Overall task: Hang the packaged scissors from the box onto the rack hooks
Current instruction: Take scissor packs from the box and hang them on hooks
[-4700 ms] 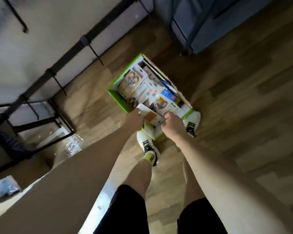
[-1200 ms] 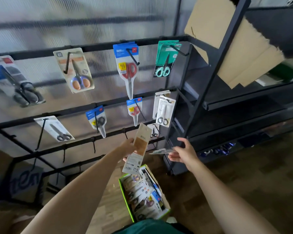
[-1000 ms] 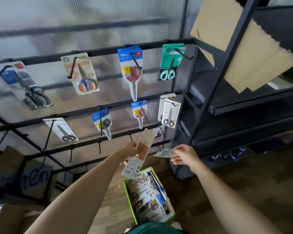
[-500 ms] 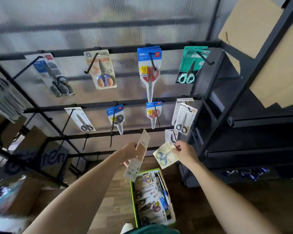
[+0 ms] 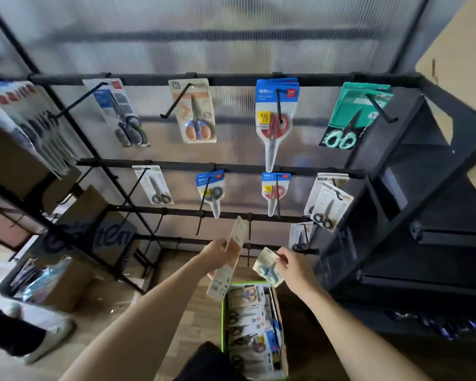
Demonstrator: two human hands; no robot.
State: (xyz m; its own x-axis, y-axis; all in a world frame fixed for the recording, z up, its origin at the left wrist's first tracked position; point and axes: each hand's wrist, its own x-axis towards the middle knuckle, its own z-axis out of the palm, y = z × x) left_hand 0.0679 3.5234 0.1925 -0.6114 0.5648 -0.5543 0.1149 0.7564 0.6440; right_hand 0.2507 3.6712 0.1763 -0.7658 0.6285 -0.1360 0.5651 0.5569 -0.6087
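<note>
The left hand grips a long tan-backed scissors pack by its edge, fingers curled round the card, which stands nearly upright and shows its back. Just to its right, the right hand pinches a smaller pale pack of blue-handled scissors between thumb and fingertips, tilted face-up. Both packs are held in the air above the green-rimmed box, which sits on the wooden floor near the person and is full of more packaged scissors. Beyond the hands stands the black rack, its hooks carrying packs: red-handled scissors and teal-handled scissors on the top rail, smaller ones on the rail below. A bare hook juts out just beyond the tan pack.
</note>
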